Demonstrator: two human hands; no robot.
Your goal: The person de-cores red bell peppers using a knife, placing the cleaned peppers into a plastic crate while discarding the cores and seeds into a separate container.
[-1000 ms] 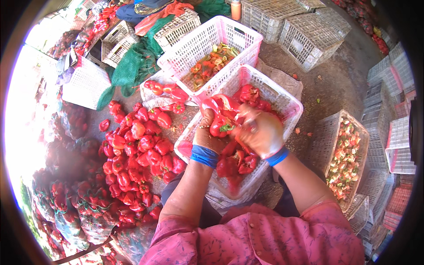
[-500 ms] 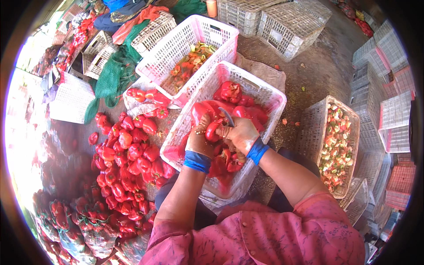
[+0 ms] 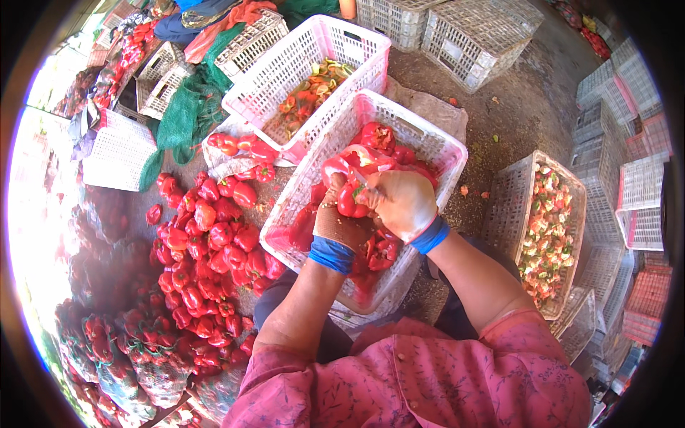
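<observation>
In a gloved left hand (image 3: pixel 341 225), fingers closed, I hold a red bell pepper (image 3: pixel 349 202) above a white plastic crate (image 3: pixel 449 184). My gloved right hand (image 3: pixel 404 204) is closed against the pepper's right side. The knife in that hand, whose curved blade showed a moment ago, is now mostly hidden by the fingers. Inside the crate below lie cut red peppers (image 3: pixel 378 137), several of them opened. Blue bands circle both wrists.
Whole red peppers (image 3: pixel 214 242) are heaped on the floor at left, beside filled net sacks (image 3: pixel 150 367). Ahead, another white crate (image 3: pixel 250 100) contains green and red scraps. A crate of pepper cores (image 3: pixel 549 235) stands at right, near stacked crates (image 3: pixel 599 160).
My right hand has turned over the pepper, back of the glove upward, and the knife blade has dropped out of sight. The whole view has shifted slightly.
</observation>
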